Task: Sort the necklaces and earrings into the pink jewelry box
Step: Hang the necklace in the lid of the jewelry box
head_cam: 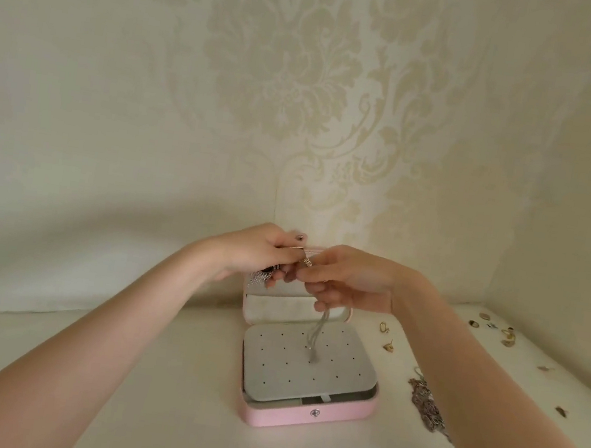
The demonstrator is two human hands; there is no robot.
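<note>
Your left hand (261, 253) and right hand (346, 280) meet above the open pink jewelry box (304, 420), both pinching a thin silver necklace (316, 335) that dangles onto the perforated grey insert (277, 369). Loose earrings (388, 346) and a heaped chain (426, 405) lie to your right

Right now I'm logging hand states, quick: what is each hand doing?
Left hand: closed, holding a sparkly silver piece at the box lid.
Right hand: closed, pinching a thin chain that dangles over the perforated tray.
</note>
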